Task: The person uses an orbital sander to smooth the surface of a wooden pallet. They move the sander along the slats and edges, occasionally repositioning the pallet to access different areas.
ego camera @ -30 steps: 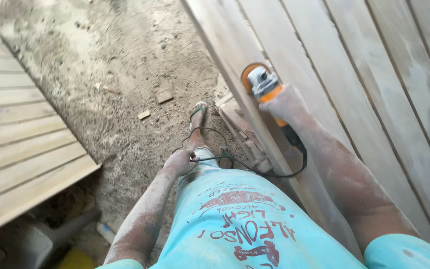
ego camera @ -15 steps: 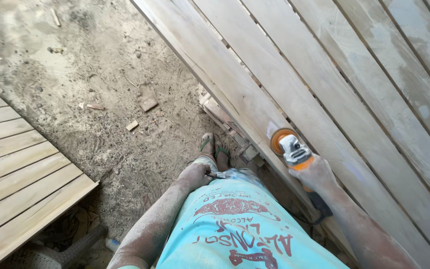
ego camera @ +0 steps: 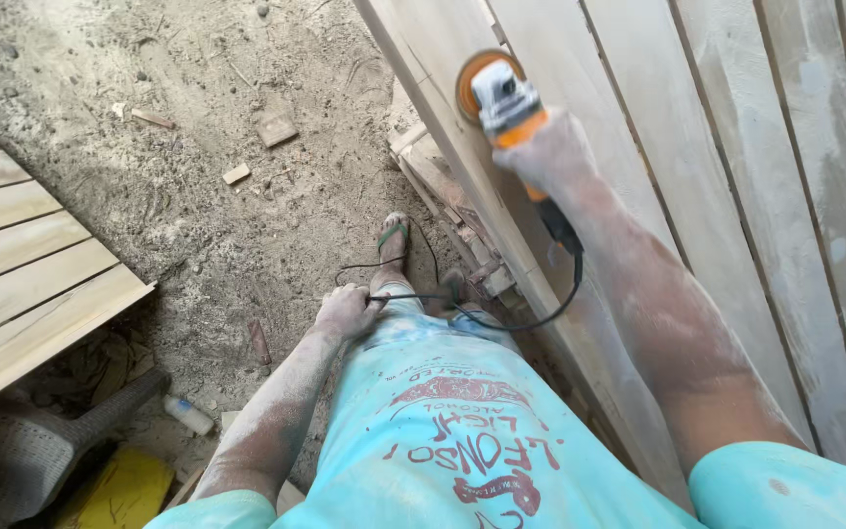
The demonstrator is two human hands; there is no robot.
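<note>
My right hand (ego camera: 550, 157), coated in dust, grips an orange and grey angle grinder (ego camera: 501, 98). Its disc rests on the outer plank of a slatted wooden panel (ego camera: 717, 147) on my right, near the panel's edge. A black power cord (ego camera: 501, 318) runs from the grinder's tail down and across to my left hand (ego camera: 345, 312), which is closed on it at hip height. Below that hand my foot in a green sandal (ego camera: 391, 240) stands on the dusty ground.
A second slatted wooden panel (ego camera: 22, 264) lies at the left. Small wood offcuts (ego camera: 274, 129) and scraps lie on the sandy ground (ego camera: 198, 196). Stacked timber pieces (ego camera: 452, 216) sit under the right panel's edge. A woven chair (ego camera: 12, 460), a plastic bottle (ego camera: 188, 415) and a yellow sheet (ego camera: 119, 490) are at bottom left.
My right hand has pushed the grinder forward along the plank's edge, away from me, after drawing it close half a second ago. My left hand keeps the cord.
</note>
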